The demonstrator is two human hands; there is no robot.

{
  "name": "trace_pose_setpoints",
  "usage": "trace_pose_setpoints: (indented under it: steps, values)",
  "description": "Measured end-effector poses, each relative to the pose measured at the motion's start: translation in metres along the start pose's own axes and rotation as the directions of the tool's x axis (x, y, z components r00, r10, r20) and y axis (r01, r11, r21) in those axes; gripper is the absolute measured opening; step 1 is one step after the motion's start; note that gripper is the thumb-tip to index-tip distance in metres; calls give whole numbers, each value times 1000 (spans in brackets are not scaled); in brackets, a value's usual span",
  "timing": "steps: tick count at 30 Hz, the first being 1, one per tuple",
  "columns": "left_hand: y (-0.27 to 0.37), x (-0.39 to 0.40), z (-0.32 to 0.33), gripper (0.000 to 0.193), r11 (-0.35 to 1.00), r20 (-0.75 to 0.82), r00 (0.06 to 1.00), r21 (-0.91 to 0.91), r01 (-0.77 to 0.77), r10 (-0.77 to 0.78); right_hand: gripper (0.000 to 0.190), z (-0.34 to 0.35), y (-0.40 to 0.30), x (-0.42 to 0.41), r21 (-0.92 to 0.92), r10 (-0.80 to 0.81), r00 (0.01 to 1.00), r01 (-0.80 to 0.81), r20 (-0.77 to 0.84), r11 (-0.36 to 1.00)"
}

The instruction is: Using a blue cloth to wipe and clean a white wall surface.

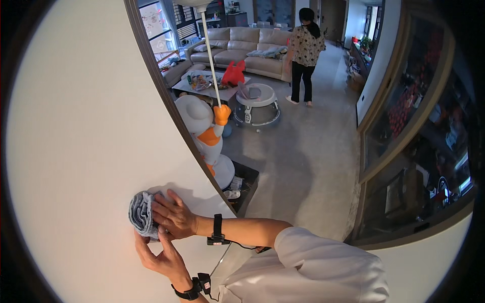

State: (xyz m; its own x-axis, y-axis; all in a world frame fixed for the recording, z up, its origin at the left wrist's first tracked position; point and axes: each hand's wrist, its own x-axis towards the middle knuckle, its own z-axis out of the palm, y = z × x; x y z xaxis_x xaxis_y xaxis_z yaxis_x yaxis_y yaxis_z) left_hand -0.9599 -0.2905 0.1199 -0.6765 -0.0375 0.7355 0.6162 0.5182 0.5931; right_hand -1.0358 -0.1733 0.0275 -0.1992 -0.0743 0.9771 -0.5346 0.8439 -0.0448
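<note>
A grey cloth (141, 214), rolled up with its spiral end showing, sits at a broad white surface (83, 151). My right hand (174, 216) lies along the roll's side, its fingers spread over the cloth. From below, my left hand (161, 253) grips the roll between thumb and fingers. Both wrists carry black straps with small boxes and cables. The tips of some fingers are hidden behind the cloth.
Dark trim (178, 113) edges the white surface. Beyond it stand a white-and-orange figure lamp (212, 142), a baby walker (257, 100), a coffee table (193, 89) with a red bag (233, 73), and a sofa (227, 55). A person (306, 53) stands farther back; glass doors (401, 94) line the right.
</note>
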Motion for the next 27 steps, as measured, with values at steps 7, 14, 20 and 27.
trace_pose_setpoints:
  steps: [7, 14, 20, 27]
  values:
    - [13, 10, 5, 42, 996, 11, 997, 54, -77, 77, 74, -3, 3, -4, -2, 36, 999, -36, 30, 999]
    - [18, 18, 14, 43, 985, 20, 986, 38, -168, 167, 68, -6, 7, -2, 14, 39, 999, -39, -5, 999]
    - [24, 26, 16, 40, 984, -20, 983, -2, -181, 181, 69, -8, 11, -3, 4, 28, 999, -28, -43, 1000]
    - [23, 32, 19, 31, 979, 53, 978, -48, -197, 200, 85, -11, 15, -6, -35, 29, 999, -28, 21, 999]
